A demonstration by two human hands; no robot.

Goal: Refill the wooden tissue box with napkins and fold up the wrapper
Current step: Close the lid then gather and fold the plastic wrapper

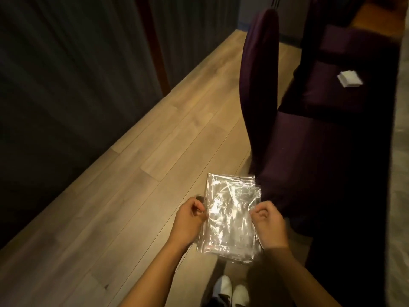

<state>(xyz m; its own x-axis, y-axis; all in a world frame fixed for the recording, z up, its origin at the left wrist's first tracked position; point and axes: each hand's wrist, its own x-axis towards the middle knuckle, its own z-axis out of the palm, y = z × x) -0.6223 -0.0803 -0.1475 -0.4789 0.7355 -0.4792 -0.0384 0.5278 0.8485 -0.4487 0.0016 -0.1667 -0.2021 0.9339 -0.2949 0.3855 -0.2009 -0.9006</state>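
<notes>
A clear plastic wrapper is held flat in the air above the wooden floor, creased and shiny. My left hand pinches its left edge between thumb and fingers. My right hand pinches its right edge the same way. A small stack of white napkins lies on the seat of the farther purple chair at the upper right. The wooden tissue box is not in view.
Two dark purple upholstered chairs stand to the right, the nearer one just past the wrapper. Dark curtains cover the left side. Light wood floor runs between them. My white shoes show below the wrapper.
</notes>
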